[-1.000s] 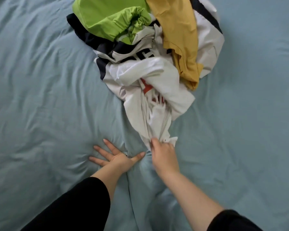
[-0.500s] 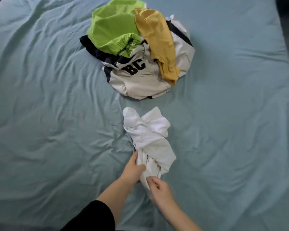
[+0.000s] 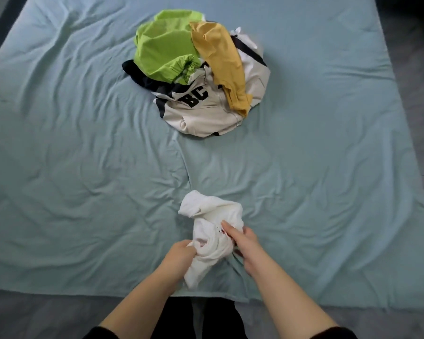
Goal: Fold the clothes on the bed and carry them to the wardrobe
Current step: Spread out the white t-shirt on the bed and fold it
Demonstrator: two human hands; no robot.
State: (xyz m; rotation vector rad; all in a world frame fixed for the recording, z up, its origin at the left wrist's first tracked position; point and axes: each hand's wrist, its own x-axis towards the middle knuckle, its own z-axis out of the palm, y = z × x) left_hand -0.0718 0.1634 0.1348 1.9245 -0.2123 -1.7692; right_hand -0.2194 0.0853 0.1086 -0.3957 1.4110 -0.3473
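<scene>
Since half a second ago the white top (image 3: 209, 216) has come away from its long, loose lie and sits nearer the bed's (image 3: 71, 148) front edge as a tight, knotted bundle. My right grip (image 3: 245, 243) has climbed from the tail end onto the bundle's right shoulder. It is closed on the soft white cloth, thumb laid along the top and fingers tucked into a fold where a sliver of red print peeks out. My left grip (image 3: 180, 253) is curled into the lower left side, pinching a twisted rope of the same fabric, and a limp flap hangs below it toward the edge. The top looks like thin, matte cotton, with rounded lumps at its far end. Well beyond it, further up the bed, the pile (image 3: 201, 77) lies in a rough round heap. A smooth, slightly glossy lime garment (image 3: 164, 50) with a gathered elastic hem sits on the left of it. A mustard garment (image 3: 220, 59) is draped as a long strip down the right. Under both is a cream zip jacket (image 3: 206, 116) with dark panels and bold black letters BC. Pale blue-green cloth covers the bed, creased in long shallow ridges. Grey floor (image 3: 34, 314) shows at the bottom, and black sleeves (image 3: 94, 333) are pushed up my forearms.
</scene>
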